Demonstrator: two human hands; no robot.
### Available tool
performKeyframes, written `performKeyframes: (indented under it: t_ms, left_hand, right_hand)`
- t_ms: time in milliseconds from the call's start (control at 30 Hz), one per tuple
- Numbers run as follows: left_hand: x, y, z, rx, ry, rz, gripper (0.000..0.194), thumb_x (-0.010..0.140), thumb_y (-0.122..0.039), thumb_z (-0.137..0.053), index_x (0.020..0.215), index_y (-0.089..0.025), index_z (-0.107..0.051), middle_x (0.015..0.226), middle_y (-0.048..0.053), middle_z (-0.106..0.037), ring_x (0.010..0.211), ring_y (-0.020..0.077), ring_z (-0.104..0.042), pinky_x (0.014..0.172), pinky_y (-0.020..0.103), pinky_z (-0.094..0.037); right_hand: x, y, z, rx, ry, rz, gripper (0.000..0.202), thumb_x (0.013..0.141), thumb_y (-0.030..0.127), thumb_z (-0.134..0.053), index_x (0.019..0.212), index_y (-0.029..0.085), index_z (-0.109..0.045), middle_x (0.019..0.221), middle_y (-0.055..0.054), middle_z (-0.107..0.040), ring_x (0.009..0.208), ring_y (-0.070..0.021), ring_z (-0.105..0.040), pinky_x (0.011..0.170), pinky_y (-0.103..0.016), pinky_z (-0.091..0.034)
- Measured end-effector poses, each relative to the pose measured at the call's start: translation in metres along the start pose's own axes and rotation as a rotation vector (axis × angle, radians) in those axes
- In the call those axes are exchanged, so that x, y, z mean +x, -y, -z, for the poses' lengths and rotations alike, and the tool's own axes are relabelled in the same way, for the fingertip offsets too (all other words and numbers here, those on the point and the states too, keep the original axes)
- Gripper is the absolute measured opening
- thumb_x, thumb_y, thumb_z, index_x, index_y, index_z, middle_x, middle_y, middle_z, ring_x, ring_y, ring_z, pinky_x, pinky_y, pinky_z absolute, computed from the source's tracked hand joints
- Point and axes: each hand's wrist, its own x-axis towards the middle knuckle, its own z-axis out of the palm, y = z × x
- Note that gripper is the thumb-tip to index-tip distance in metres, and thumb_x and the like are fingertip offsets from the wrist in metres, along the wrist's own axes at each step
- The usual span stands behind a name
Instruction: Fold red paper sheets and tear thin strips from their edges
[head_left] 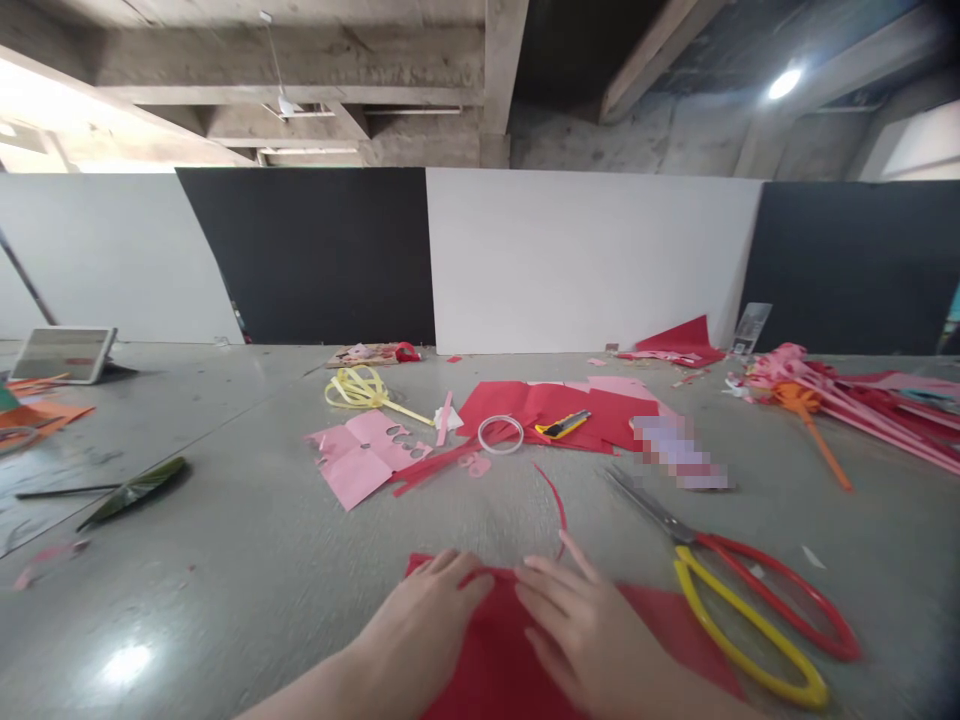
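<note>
A sheet of red paper (499,650) lies in front of me, its lower part running out of view. At its far edge, my left hand (427,615) is closed on the paper, thumb and bent fingers together. My right hand (574,620) rests on the same sheet with its fingers stretched and apart, one finger raised. A thin red strip (556,495) curves just beyond the right hand. To the right lies a pair of scissors (681,533) with one red and one yellow handle, blades spread slightly. A lighter red piece (675,625) shows beside my right hand.
Farther off lie red sheets (487,405), a yellow utility knife (564,425), a roll of clear tape (500,434), cut pink paper (360,465) and a yellow strip bundle (360,388). A leaf shape (142,492) and a tablet (64,355) are left, pink strips (795,370) right.
</note>
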Motion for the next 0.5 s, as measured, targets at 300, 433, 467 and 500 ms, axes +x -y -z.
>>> performKeyframes:
  t_ms: [300, 433, 467, 500]
  left_hand:
    - [0.037, -0.008, -0.007, -0.008, 0.010, 0.142, 0.019, 0.071, -0.008, -0.045, 0.081, -0.019, -0.057, 0.084, 0.007, -0.058, 0.078, 0.0236, -0.055, 0.063, 0.031, -0.039]
    - [0.062, 0.002, -0.007, -0.133, 0.059, 0.271, 0.007, 0.070, -0.014, -0.053, 0.072, -0.019, -0.057, 0.064, 0.000, -0.058, 0.063, 0.0172, -0.057, 0.054, 0.024, -0.038]
    - [0.067, 0.005, -0.008, -0.167, 0.093, 0.289, 0.003, 0.071, -0.016, -0.055, 0.071, -0.018, -0.057, 0.061, -0.001, -0.057, 0.060, 0.0158, -0.057, 0.052, 0.023, -0.038]
    - [0.072, 0.008, -0.010, -0.198, 0.135, 0.303, 0.003, 0.073, -0.019, -0.056, 0.071, -0.017, -0.057, 0.059, -0.002, -0.056, 0.056, 0.0142, -0.056, 0.051, 0.023, -0.039]
  right_hand:
    - [-0.004, 0.001, -0.015, -0.098, -0.099, -0.085, 0.018, 0.073, 0.014, -0.044, 0.083, 0.017, -0.060, 0.079, -0.006, -0.061, 0.074, -0.0194, -0.052, 0.075, -0.037, -0.042]
    - [-0.004, 0.000, -0.013, -0.032, -0.069, -0.126, 0.021, 0.075, 0.015, -0.042, 0.088, 0.017, -0.059, 0.087, -0.007, -0.059, 0.078, -0.0200, -0.051, 0.073, -0.035, -0.043]
    - [-0.004, 0.000, -0.014, -0.018, -0.067, -0.135, 0.022, 0.075, 0.015, -0.042, 0.089, 0.017, -0.059, 0.089, -0.008, -0.058, 0.080, -0.0203, -0.051, 0.073, -0.035, -0.043]
    - [-0.004, 0.000, -0.014, -0.005, -0.064, -0.142, 0.022, 0.076, 0.015, -0.042, 0.090, 0.016, -0.058, 0.091, -0.008, -0.058, 0.081, -0.0207, -0.051, 0.074, -0.035, -0.044]
